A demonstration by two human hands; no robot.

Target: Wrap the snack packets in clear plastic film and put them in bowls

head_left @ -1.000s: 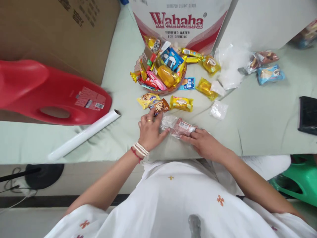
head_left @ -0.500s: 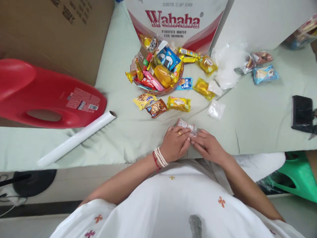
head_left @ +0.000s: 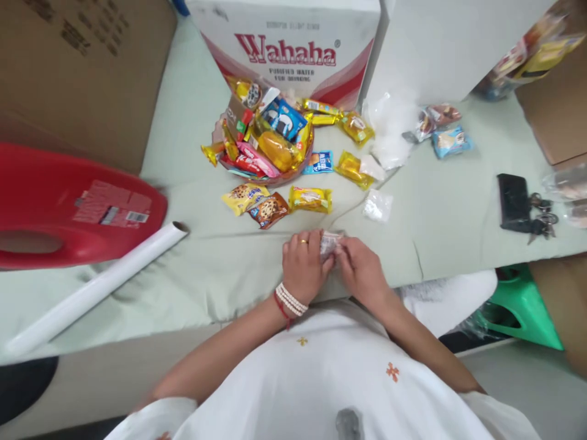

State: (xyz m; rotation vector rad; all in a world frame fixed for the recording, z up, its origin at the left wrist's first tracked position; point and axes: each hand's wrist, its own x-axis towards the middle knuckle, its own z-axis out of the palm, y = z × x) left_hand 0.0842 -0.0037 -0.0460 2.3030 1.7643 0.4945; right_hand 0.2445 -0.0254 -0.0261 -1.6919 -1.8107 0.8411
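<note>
Packet [head_left: 329, 243] between two hands in the head view, near the table's [head_left: 238, 256] body-side edge — resting on the cloth or just above, impossible to tell. Left hand [head_left: 300, 263] with fingers bent over the packet's left end, thumb at its near side, apparently gripping. Right hand [head_left: 364, 269] with thumb and fingertips pinched on the right end, exact hold blurred. Much of the packet hidden under fingers; print unreadable.

Step in hand, judging from the pose: working the wrapper from both ends at once. Called for next: a steady hold from the left, a finer pinch from the right, and care with thin, slippery-looking film — too hard a squeeze likely to crush the contents.

Just beyond, a yellow snack [head_left: 310, 199] beside a brown snack [head_left: 269, 211]. Clear bag [head_left: 378, 205] flat to the right. Farther back, a bowl [head_left: 280, 179] heaped with wrapped snacks, before a box [head_left: 284, 36]. White roll [head_left: 105, 281] lying slantwise at left, next to a red jug [head_left: 114, 201].
</note>
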